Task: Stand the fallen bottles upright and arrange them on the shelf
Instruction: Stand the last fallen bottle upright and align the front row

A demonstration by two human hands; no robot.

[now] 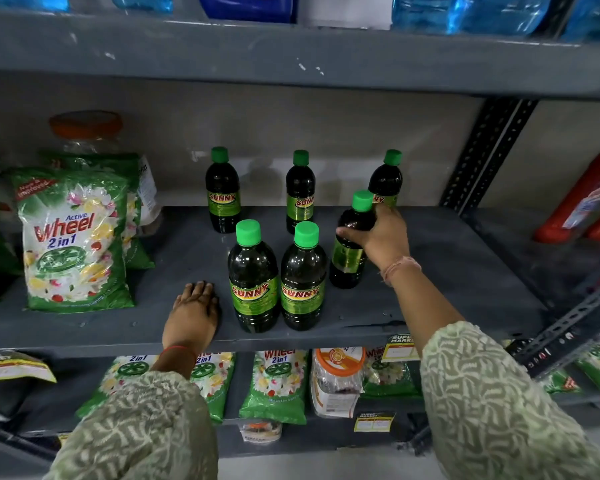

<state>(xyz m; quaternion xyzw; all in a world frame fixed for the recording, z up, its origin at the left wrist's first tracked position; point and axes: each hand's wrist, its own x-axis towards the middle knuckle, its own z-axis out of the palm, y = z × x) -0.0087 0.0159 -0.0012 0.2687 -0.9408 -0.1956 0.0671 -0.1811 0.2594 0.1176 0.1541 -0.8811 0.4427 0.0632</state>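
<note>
Right of centre in the frame, on the grey shelf (430,271), the right hand (383,239) is wrapped around the shoulder of a dark bottle with a green cap (352,244), thumb across the front and fingers behind, so the grip is closed on it. That bottle looks upright or nearly so, its label turned away to the side. All six bottles in view now stand: three along the back, two front bottles (278,275) close together at centre, and the held one to their right.

The main risk, as I judge it, is a knock-on fall. The held bottle sits near the right rear bottle (386,178) and the front pair, and a sideways shove while turning or sliding it could tip a neighbour. The forearm reaches in from lower right, wrist slightly bent.

The left hand (193,313) lies flat, palm down, near the shelf's front edge, just beside the front pair, holding nothing.
</note>
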